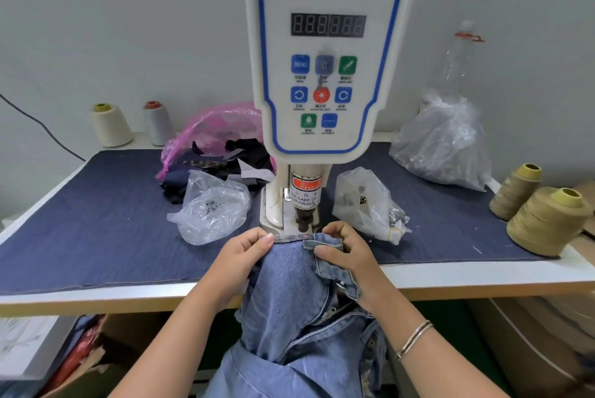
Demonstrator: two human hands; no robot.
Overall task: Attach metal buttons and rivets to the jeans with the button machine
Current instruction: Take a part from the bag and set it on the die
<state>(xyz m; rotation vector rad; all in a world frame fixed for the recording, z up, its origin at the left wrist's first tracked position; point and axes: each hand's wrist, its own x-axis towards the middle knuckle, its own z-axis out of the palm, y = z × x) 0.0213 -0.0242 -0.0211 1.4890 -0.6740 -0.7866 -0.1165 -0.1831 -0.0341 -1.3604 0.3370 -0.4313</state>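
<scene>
Head view, jeans [289,272]: waistband edge lies under the button machine [328,53] punch [304,220].
Left hand [240,257]: pinches waistband, left of punch.
Right hand [346,252]: pinches waistband fold, right of punch.
Technique: hold band taut and flat; keep fingertips away from the die.

A plain pale wall [112,27] stands behind the tabletop [483,275], which is white with a wood-coloured front edge and mostly covered by a dark blue denim sheet [106,220]. A black cable [42,127] runs down the wall at left. Below the tabletop, the floor [450,310] looks green. The light is even and soft.
</scene>
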